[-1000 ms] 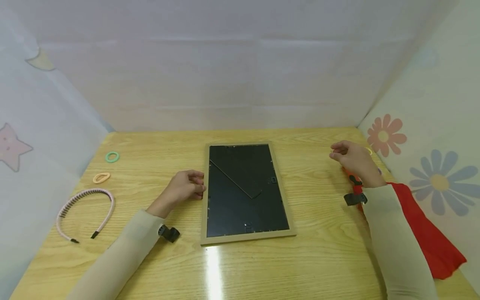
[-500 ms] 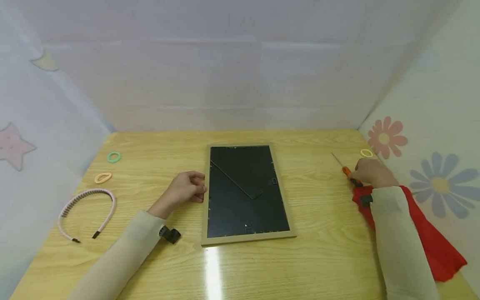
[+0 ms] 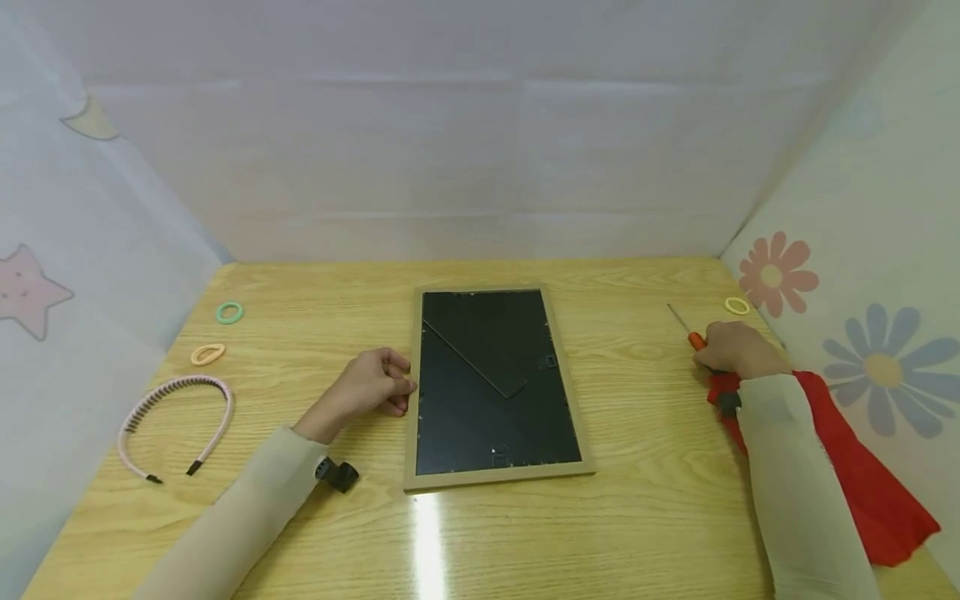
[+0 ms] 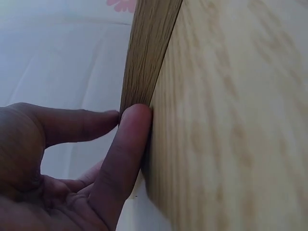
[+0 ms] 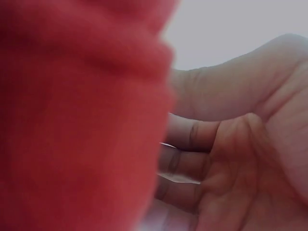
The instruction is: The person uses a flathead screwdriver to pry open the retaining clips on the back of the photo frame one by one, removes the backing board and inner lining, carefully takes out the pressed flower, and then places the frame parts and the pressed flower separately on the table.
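Observation:
A picture frame (image 3: 491, 385) lies face down in the middle of the wooden table (image 3: 630, 517), its black backing up. My left hand (image 3: 396, 385) rests on the table at the frame's left edge. In the left wrist view its thumb and a fingertip (image 4: 137, 115) touch the frame's wooden side (image 4: 149, 53). At the right my right hand (image 3: 711, 354) is curled over an orange-handled screwdriver (image 3: 696, 339), whose thin metal shaft points to the far left. In the right wrist view the fingers (image 5: 192, 159) are curled and the handle is hidden.
A red cloth (image 3: 862, 467) lies under my right forearm by the flowered right wall. A yellow ring (image 3: 737, 306) sits at the far right. A pink headband (image 3: 176, 417), a peach hair tie (image 3: 207, 354) and a green hair tie (image 3: 228, 312) lie at the left.
My right hand has come down from above the table onto the screwdriver and closed over its handle. The left hand and the frame have stayed put.

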Demonstrator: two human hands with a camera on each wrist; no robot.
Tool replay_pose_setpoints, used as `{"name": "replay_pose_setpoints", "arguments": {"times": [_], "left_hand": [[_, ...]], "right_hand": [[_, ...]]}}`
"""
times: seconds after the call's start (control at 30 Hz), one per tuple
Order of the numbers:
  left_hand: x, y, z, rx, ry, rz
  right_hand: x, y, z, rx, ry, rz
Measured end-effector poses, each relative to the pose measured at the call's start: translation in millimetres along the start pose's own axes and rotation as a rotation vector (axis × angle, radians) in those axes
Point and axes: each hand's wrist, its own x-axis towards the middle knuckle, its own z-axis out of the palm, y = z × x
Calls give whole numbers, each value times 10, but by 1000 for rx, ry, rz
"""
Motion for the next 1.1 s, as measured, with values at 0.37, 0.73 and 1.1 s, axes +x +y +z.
{"name": "replay_pose_setpoints", "arguments": {"times": [0.37,0.73,1.1], "left_hand": [[26,45,60,63,-24,15],[102,56,129,-31,-47,0],[46,50,139,-18,-30,12]], "right_hand": [[-41,22,-22,-16,2,-16],[-123,-56,-86,55,319,-189],[-389,-1426,-94,265,607,-644]]}}
